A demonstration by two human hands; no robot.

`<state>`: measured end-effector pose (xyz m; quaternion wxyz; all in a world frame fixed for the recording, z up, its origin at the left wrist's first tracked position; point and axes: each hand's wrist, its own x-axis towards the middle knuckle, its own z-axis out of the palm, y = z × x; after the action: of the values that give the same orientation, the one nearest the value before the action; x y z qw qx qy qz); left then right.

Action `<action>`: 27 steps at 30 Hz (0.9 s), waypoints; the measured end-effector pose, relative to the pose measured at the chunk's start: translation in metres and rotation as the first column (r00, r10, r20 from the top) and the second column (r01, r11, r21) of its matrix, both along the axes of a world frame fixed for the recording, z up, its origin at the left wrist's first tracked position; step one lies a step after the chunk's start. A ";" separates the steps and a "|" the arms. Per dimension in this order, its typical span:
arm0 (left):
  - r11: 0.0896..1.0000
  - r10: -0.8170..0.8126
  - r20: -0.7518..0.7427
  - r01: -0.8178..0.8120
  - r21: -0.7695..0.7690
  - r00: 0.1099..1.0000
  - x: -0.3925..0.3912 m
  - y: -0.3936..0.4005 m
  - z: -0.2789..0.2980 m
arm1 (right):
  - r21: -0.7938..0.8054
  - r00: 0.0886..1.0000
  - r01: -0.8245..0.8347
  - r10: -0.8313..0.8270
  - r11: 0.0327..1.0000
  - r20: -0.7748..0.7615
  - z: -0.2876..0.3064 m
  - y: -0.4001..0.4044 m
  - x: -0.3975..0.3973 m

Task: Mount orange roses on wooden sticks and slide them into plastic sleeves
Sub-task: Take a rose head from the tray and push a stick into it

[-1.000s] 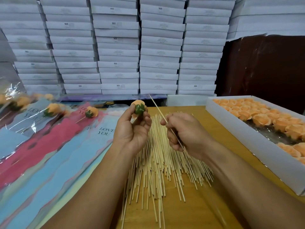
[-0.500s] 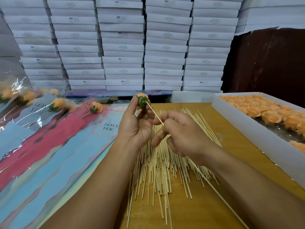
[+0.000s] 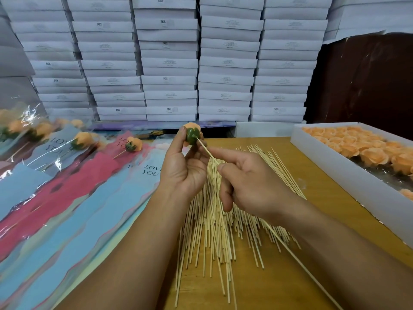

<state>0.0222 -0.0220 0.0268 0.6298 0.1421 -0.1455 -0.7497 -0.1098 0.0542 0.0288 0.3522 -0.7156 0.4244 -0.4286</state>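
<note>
Left hand [image 3: 182, 173] raised over bench [image 3: 319, 211], thumb + fingertips pinching orange rose [image 3: 191, 134] w/ green base turned toward camera. Right hand [image 3: 250, 186] just beside it, thumb + curled fingers gripping wooden stick [image 3: 206, 151], index finger laid along it. Stick tip touching centre of green base; how deep in, can't tell. Rest of stick running down-right past right wrist to lower edge of view.

Under both hands: loose pile of wooden sticks [image 3: 214, 231], fanned out on bench, ends pointing toward camera.

Right side: white tray [image 3: 348, 175] on bench edge, holding rows of orange rose heads [image 3: 366, 151], packed close; clear film visible at near part of tray.

Left side: plastic sleeves [image 3: 67, 198] overlapping flat, blue + pink + pale tones, "LOVE YOU" print on some. Further back-left: finished roses in sleeves [image 3: 81, 139], on sticks, heads lying side by side; farthest ones blurred under shiny wrap.

Behind bench: stacked white boxes [image 3: 169, 63], several columns, small "SGS" marks on some fronts. Dark brown panel [image 3: 366, 81] at back right.
</note>
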 end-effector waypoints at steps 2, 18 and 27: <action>1.000 -0.001 0.001 0.001 -0.003 1.000 0.000 0.000 0.000 | -0.001 1.000 0.003 -0.003 1.000 -0.005 0.000 0.000 0.000; 1.000 0.003 0.034 -0.003 -0.011 0.999 0.001 -0.001 -0.001 | 0.004 1.000 -0.001 0.001 1.000 -0.008 0.003 0.002 -0.002; 0.999 0.032 0.076 -0.030 -0.020 0.997 0.000 0.000 -0.001 | 0.023 1.000 0.010 -0.009 1.000 -0.029 0.003 0.002 -0.003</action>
<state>0.0217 -0.0217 0.0257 0.6366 0.1667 -0.1743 -0.7325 -0.1126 0.0566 0.0321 0.3520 -0.7158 0.4378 -0.4149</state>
